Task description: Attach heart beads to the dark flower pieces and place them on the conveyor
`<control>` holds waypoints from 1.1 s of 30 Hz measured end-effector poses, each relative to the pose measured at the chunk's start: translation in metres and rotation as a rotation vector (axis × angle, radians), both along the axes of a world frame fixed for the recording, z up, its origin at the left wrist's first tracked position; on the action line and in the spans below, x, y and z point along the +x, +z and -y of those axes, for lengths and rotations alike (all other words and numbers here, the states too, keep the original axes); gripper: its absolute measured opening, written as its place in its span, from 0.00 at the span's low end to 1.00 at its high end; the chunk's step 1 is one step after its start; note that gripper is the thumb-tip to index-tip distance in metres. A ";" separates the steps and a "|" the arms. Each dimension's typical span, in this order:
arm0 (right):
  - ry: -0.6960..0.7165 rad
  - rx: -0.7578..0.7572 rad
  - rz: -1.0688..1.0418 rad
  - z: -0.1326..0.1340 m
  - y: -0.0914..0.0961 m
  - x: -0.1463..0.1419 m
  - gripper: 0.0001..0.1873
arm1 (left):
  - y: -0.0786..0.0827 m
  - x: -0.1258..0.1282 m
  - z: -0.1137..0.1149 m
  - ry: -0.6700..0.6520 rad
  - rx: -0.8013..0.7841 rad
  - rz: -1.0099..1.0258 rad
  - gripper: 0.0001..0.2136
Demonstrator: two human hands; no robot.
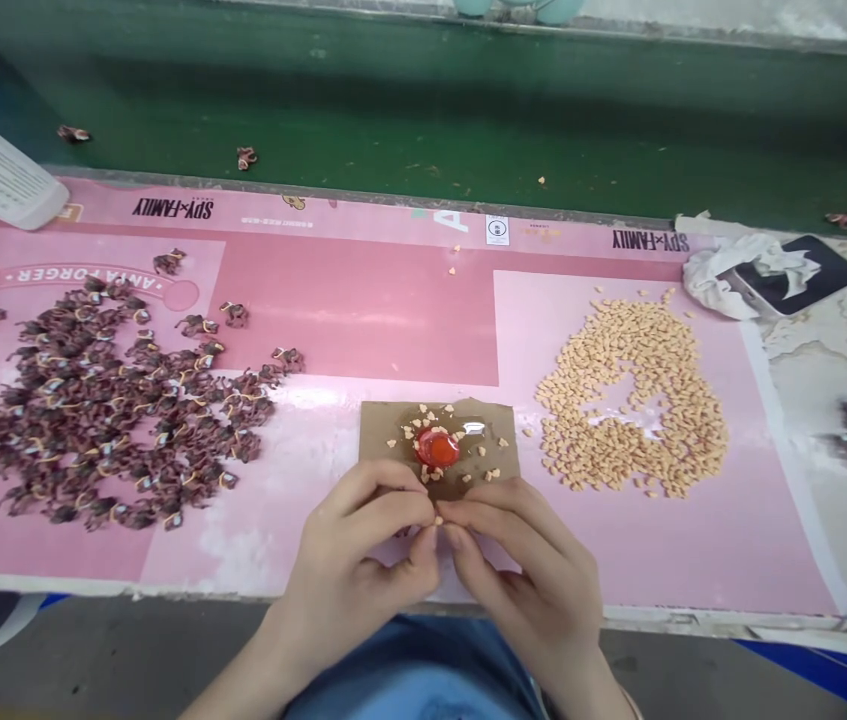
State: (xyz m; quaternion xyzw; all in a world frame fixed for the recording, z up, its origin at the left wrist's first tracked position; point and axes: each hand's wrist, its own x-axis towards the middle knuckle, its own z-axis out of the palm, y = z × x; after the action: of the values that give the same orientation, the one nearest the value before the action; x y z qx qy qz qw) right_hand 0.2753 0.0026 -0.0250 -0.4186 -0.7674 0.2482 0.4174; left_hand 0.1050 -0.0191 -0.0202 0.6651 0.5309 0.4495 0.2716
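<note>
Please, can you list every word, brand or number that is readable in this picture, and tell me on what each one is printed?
"SPY×FAMILY": upside down, on the far edge of the pink desk mat.
"SPY×FAMILY": upside down, further right on the same edge.
"ANYA FORGER": upside down, in a curved banner on the mat.
Small white label on the mat: too small to read.
Yellowish print beside it: too blurred to read.

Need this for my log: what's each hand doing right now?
Left hand: closed, fingertips pinching a small tan piece.
Right hand: closed, pinching the same small tan piece.
</note>
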 end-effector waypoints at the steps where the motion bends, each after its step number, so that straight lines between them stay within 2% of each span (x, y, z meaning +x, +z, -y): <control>1: -0.003 0.000 0.005 0.000 0.000 0.000 0.10 | -0.001 -0.001 0.000 -0.001 0.000 -0.004 0.10; 13: -0.033 0.072 0.095 -0.007 -0.004 -0.003 0.07 | -0.007 -0.004 -0.003 0.005 -0.051 -0.016 0.09; 16: -0.108 0.107 0.176 -0.014 -0.006 0.002 0.08 | -0.009 -0.010 0.000 0.028 -0.060 -0.022 0.09; 20: -0.182 0.213 0.339 -0.021 -0.010 0.009 0.09 | -0.014 -0.020 0.007 0.070 -0.091 -0.035 0.15; 26: -0.160 0.239 0.410 -0.021 -0.013 0.008 0.08 | -0.024 -0.023 0.014 0.169 -0.181 0.175 0.19; 29: -0.157 0.248 0.422 -0.020 -0.014 0.008 0.07 | -0.027 -0.021 0.014 0.188 -0.160 0.271 0.18; 33: -0.139 0.274 0.436 -0.021 -0.013 0.010 0.06 | -0.028 -0.023 0.012 0.174 -0.049 0.203 0.16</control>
State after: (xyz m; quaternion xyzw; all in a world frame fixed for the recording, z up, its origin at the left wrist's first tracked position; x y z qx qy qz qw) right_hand 0.2849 0.0234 -0.0378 -0.4537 -0.8350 0.0168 0.3110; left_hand 0.0815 -0.0307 -0.0479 0.5609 0.5671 0.5233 0.2999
